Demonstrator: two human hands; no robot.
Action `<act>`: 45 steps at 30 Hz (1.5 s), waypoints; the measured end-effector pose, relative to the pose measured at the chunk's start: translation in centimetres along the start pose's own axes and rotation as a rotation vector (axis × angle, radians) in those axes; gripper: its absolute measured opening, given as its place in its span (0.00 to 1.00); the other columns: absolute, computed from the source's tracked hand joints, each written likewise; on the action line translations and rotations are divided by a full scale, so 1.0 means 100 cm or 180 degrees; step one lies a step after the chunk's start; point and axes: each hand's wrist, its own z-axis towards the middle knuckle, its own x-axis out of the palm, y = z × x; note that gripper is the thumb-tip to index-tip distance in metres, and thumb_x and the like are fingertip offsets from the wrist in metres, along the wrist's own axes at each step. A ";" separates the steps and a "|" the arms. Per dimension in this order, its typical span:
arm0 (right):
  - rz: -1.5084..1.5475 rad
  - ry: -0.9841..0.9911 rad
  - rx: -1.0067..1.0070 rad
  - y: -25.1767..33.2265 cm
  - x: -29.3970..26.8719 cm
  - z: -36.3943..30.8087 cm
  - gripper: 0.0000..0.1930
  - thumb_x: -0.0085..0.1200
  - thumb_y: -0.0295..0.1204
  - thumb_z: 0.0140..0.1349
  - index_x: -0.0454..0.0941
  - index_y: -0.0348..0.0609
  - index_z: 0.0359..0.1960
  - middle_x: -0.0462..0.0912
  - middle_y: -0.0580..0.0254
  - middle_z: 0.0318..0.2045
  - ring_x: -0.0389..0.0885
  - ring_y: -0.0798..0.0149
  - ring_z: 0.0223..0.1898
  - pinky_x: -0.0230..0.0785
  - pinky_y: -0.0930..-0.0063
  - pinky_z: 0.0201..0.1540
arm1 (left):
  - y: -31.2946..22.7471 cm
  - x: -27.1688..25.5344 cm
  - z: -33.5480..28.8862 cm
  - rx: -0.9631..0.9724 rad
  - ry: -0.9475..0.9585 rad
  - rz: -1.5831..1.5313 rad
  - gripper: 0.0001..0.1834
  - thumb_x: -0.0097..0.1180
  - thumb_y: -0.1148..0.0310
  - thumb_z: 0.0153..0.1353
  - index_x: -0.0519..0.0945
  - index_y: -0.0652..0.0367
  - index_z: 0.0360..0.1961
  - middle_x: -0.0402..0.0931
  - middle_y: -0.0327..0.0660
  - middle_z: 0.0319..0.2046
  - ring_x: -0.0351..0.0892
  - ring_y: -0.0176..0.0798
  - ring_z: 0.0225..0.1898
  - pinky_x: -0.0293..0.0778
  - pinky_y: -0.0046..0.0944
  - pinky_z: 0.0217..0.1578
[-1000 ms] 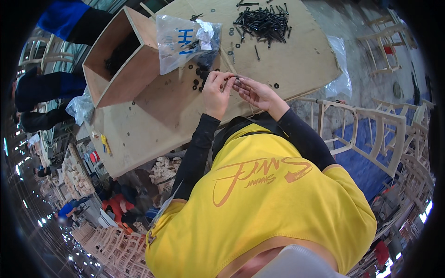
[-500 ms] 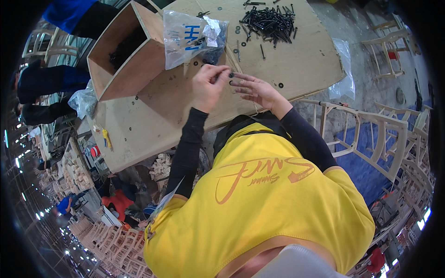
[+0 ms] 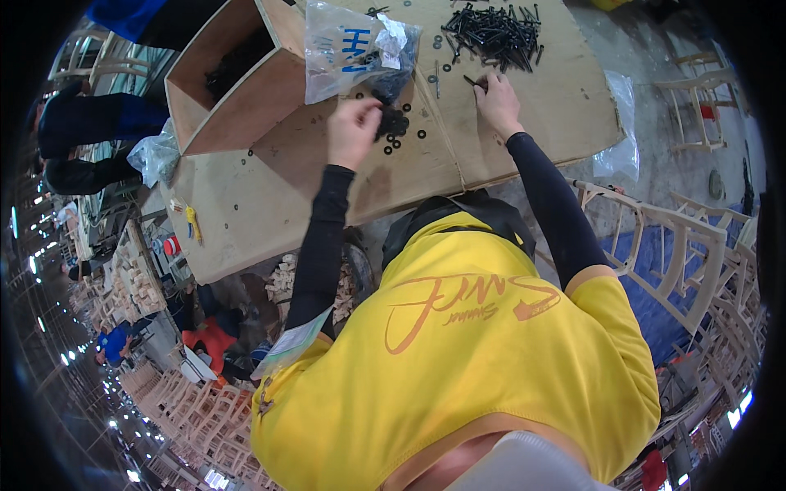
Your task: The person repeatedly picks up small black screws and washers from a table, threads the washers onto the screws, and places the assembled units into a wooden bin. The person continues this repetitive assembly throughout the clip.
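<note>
My left hand point(image 3: 352, 133), slightly blurred, is curled beside a small heap of black washers point(image 3: 396, 124) on the cardboard-covered table. Its fingertips are hidden, so whatever they may pinch does not show. Just above it lies a clear plastic bag point(image 3: 332, 53) with dark small parts inside. Farther right, my right hand point(image 3: 499, 104) has its fingers pinched on a black bolt point(image 3: 469, 80), whose end sticks out to the left. Beyond that hand is a pile of black bolts point(image 3: 491, 37). A few loose washers point(image 3: 422, 133) are scattered around the heap.
An open wooden box point(image 3: 237, 106) with dark parts inside stands on the table's left. Yellow-handled pliers point(image 3: 193, 222) lie at the left edge. Wooden chair frames point(image 3: 663, 237) stand to the right, and a person in dark trousers point(image 3: 106, 127) is beyond the box.
My hands have parted: the left has gone back toward the washers by the bag, while the right has moved right and away to a lone bolt. The washer heap, covered before, now shows.
</note>
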 end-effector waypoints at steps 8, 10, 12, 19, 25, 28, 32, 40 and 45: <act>0.1106 0.0222 0.0205 0.003 0.000 -0.020 0.12 0.57 0.35 0.61 0.78 0.42 0.41 0.83 0.57 0.35 0.82 0.60 0.35 0.73 0.69 0.39 | 0.051 0.069 -0.034 0.0756 0.0159 0.0842 0.11 0.60 0.71 0.56 0.81 0.59 0.41 0.78 0.44 0.35 0.79 0.44 0.35 0.75 0.40 0.37; 0.1594 0.0512 0.0225 0.010 0.000 -0.037 0.11 0.57 0.34 0.61 0.79 0.41 0.41 0.84 0.57 0.32 0.83 0.61 0.33 0.73 0.70 0.38 | 0.050 0.067 -0.031 0.0213 0.0108 0.0380 0.09 0.59 0.73 0.57 0.81 0.59 0.40 0.78 0.44 0.31 0.80 0.44 0.33 0.75 0.39 0.36; 0.1924 0.0729 0.0197 0.020 0.002 -0.056 0.11 0.58 0.33 0.61 0.79 0.40 0.41 0.84 0.58 0.30 0.82 0.64 0.31 0.73 0.71 0.37 | 0.044 0.064 -0.029 -0.0363 0.0009 -0.0208 0.06 0.57 0.74 0.61 0.79 0.63 0.38 0.80 0.43 0.28 0.81 0.36 0.30 0.76 0.35 0.33; 0.2126 0.1249 0.0217 0.055 -0.003 -0.089 0.10 0.58 0.32 0.61 0.79 0.41 0.41 0.84 0.62 0.30 0.81 0.69 0.31 0.72 0.74 0.38 | 0.007 0.052 -0.027 -0.1610 0.0362 -0.2834 0.08 0.57 0.74 0.63 0.77 0.65 0.41 0.81 0.43 0.34 0.82 0.33 0.34 0.78 0.30 0.36; 0.2331 0.1330 0.0166 0.063 -0.006 -0.092 0.09 0.58 0.30 0.61 0.79 0.42 0.42 0.83 0.64 0.30 0.80 0.71 0.31 0.72 0.75 0.37 | -0.007 0.051 -0.026 -0.1641 0.0796 -0.2867 0.11 0.60 0.74 0.61 0.78 0.63 0.45 0.80 0.39 0.33 0.81 0.30 0.32 0.77 0.29 0.35; 0.2498 0.1340 0.0193 0.066 -0.011 -0.092 0.09 0.58 0.28 0.61 0.79 0.41 0.42 0.83 0.65 0.30 0.79 0.72 0.31 0.72 0.76 0.37 | -0.008 0.052 -0.026 -0.1625 0.0746 -0.2820 0.10 0.61 0.73 0.61 0.79 0.63 0.43 0.80 0.37 0.32 0.79 0.29 0.31 0.77 0.28 0.35; 0.2665 0.1386 0.0264 0.067 -0.012 -0.092 0.08 0.57 0.27 0.62 0.79 0.41 0.42 0.83 0.65 0.30 0.79 0.73 0.31 0.71 0.77 0.35 | -0.009 0.057 -0.028 -0.1235 0.0552 -0.2425 0.10 0.61 0.71 0.61 0.80 0.62 0.42 0.79 0.35 0.30 0.77 0.26 0.30 0.74 0.27 0.33; 0.3059 0.1636 0.0230 0.059 -0.001 -0.091 0.08 0.58 0.28 0.62 0.79 0.41 0.41 0.81 0.69 0.29 0.77 0.76 0.31 0.70 0.79 0.34 | -0.021 0.052 -0.032 -0.0519 0.0666 -0.1021 0.06 0.62 0.70 0.59 0.82 0.63 0.34 0.78 0.32 0.28 0.74 0.23 0.28 0.70 0.26 0.30; 0.3191 0.1892 0.0197 0.058 0.002 -0.090 0.10 0.59 0.31 0.62 0.80 0.41 0.43 0.82 0.71 0.30 0.77 0.77 0.31 0.70 0.80 0.34 | -0.027 0.040 -0.028 -0.0705 0.1143 -0.1345 0.07 0.63 0.71 0.58 0.83 0.62 0.37 0.79 0.31 0.28 0.73 0.22 0.30 0.68 0.24 0.30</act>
